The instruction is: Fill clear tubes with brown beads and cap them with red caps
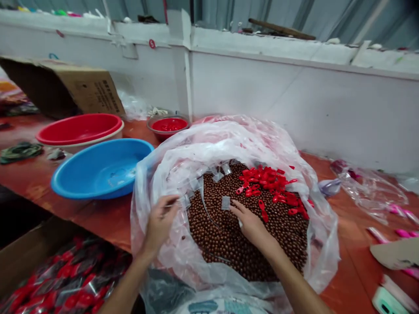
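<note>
Packet [225, 203] at your right fingers [238, 206] — clamped or not, I can't tell; left fingers [168, 199] look apart. Likely a pickup — next calls for a light pinch.

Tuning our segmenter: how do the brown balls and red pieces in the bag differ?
Colour: the brown balls are dark, the red pieces bright.
Shape: the balls are round, the pieces mostly elongated.
Spread: the balls cover a broad area, the pieces mostly cluster on top, far right.
Both sit in the plastic bag.
</note>
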The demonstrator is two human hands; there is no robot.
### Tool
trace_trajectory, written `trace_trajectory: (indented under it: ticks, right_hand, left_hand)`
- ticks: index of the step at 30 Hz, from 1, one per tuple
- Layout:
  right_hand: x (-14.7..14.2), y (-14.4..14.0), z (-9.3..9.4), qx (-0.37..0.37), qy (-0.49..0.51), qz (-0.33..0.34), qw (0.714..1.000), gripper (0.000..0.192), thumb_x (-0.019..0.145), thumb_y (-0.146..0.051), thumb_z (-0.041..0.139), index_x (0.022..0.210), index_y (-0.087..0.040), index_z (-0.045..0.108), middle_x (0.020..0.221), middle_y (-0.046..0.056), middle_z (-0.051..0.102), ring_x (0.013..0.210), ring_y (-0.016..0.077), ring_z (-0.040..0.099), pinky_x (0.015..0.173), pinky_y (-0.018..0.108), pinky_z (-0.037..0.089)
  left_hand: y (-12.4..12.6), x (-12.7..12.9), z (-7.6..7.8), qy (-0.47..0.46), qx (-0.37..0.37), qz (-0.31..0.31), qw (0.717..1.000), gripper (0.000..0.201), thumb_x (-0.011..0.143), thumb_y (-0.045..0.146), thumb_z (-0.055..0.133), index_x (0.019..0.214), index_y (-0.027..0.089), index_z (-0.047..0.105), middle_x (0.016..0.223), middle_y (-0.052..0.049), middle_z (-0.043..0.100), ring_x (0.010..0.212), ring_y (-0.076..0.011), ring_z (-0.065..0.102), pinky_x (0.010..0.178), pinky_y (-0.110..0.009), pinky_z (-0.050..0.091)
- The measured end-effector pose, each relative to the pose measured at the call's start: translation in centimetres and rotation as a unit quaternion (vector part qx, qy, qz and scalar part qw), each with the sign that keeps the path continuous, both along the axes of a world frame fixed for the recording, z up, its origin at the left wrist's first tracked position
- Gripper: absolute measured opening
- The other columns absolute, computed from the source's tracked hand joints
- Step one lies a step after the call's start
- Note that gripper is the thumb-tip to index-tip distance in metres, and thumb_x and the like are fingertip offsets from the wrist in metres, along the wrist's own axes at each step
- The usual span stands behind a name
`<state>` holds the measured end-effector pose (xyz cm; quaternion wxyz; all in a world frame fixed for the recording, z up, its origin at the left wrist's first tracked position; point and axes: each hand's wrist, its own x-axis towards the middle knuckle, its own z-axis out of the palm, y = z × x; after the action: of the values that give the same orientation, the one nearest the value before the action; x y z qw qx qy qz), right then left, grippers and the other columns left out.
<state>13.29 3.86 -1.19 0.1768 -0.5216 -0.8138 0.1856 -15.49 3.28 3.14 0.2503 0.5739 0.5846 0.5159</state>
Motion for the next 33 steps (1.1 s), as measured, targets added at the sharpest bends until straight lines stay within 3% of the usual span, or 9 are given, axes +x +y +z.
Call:
trace_trajectory:
  ticks: [2,4,7,10,13,16,22,26,33]
  right_hand:
    - [-1.0,2.0,-0.1,0.036,-0.041,0.015,0.998,0.070,0.066,0.006,0.037,0.129,-0.025,0.044,0.143,0.005,0.032,0.118,0.0213,0.046,0.094,0.036,0.042]
    - [-1.7,3.3,-0.1,0.062,-0.052,0.011,0.997,0.066,0.068,0.005,0.038,0.126,-0.025,0.047,0.140,0.004,0.038,0.112,0.0195,0.050,0.091,0.033,0.043]
    - [-1.1,3.4,0.0,0.080,-0.040,-0.031,0.995,0.054,0.072,0.003,0.040,0.116,-0.025,0.054,0.125,0.003,0.053,0.105,0.0161,0.052,0.091,0.028,0.042]
    - [1.5,2.2,-0.2,0.095,-0.031,-0.121,0.988,0.042,0.076,-0.002,0.041,0.110,-0.021,0.057,0.110,0.007,0.057,0.102,0.0191,0.050,0.091,0.031,0.040]
    - [5.1,0.7,-0.6,0.096,-0.029,-0.209,0.973,0.041,0.078,-0.005,0.041,0.115,-0.017,0.055,0.110,0.013,0.054,0.101,0.0251,0.048,0.090,0.041,0.039]
    - [7.7,-0.8,-1.1,0.078,-0.026,-0.229,0.970,0.048,0.075,-0.002,0.042,0.117,-0.021,0.055,0.108,0.010,0.057,0.098,0.0241,0.050,0.087,0.038,0.041]
    - [9.1,-4.4,-2.2,0.051,0.079,-0.269,0.959,0.041,0.083,-0.017,0.042,0.123,-0.024,0.050,0.107,0.005,0.061,0.094,0.0197,0.056,0.085,0.035,0.043]
    - [9.1,-7.1,-2.8,0.017,0.158,-0.330,0.930,0.041,0.084,-0.029,0.045,0.124,-0.024,0.048,0.102,0.005,0.063,0.088,0.0192,0.058,0.082,0.035,0.045]
    - [8.9,-9.7,-2.6,0.006,0.129,-0.326,0.937,0.041,0.084,-0.030,0.046,0.124,-0.022,0.050,0.102,0.007,0.061,0.095,0.0221,0.054,0.087,0.038,0.041]
  left_hand:
    - [1.9,3.9,-0.2,0.095,-0.024,-0.174,0.980,0.029,0.080,0.019,0.045,0.105,0.023,0.060,0.108,-0.004,0.059,0.098,-0.0181,0.055,0.089,-0.033,0.044]
    - [3.8,7.1,-1.2,0.190,-0.016,-0.289,0.938,0.041,0.078,0.006,0.039,0.109,0.023,0.059,0.114,-0.005,0.057,0.106,-0.0168,0.050,0.097,-0.033,0.037]
    - [6.6,9.9,-2.7,0.305,-0.002,-0.366,0.879,0.061,0.068,-0.005,0.037,0.118,0.025,0.054,0.127,-0.005,0.049,0.115,-0.0178,0.042,0.101,-0.034,0.031]
    - [8.9,10.9,-3.5,0.382,-0.020,-0.413,0.826,0.063,0.067,-0.007,0.040,0.115,0.029,0.056,0.125,-0.005,0.050,0.110,-0.0198,0.042,0.097,-0.035,0.031]
    - [10.0,11.5,-3.7,0.409,-0.046,-0.431,0.803,0.046,0.074,0.003,0.045,0.108,0.029,0.061,0.108,-0.007,0.056,0.102,-0.0207,0.044,0.093,-0.033,0.033]
    - [9.9,12.4,-3.9,0.434,-0.053,-0.422,0.794,0.030,0.078,0.016,0.052,0.105,0.026,0.061,0.102,-0.007,0.053,0.099,-0.0210,0.043,0.090,-0.031,0.034]
    - [8.2,13.9,-5.0,0.479,0.015,-0.435,0.762,0.025,0.087,0.026,0.041,0.104,0.020,0.058,0.090,-0.006,0.051,0.083,-0.0183,0.048,0.076,-0.029,0.040]
    - [7.3,14.8,-5.9,0.461,0.040,-0.436,0.772,0.032,0.088,0.033,0.043,0.116,0.021,0.052,0.100,-0.008,0.053,0.090,-0.0191,0.050,0.078,-0.029,0.042]
    - [6.0,16.7,-6.9,0.383,0.057,-0.456,0.801,0.035,0.088,0.026,0.043,0.122,0.023,0.048,0.112,-0.008,0.056,0.100,-0.0189,0.050,0.088,-0.032,0.041]
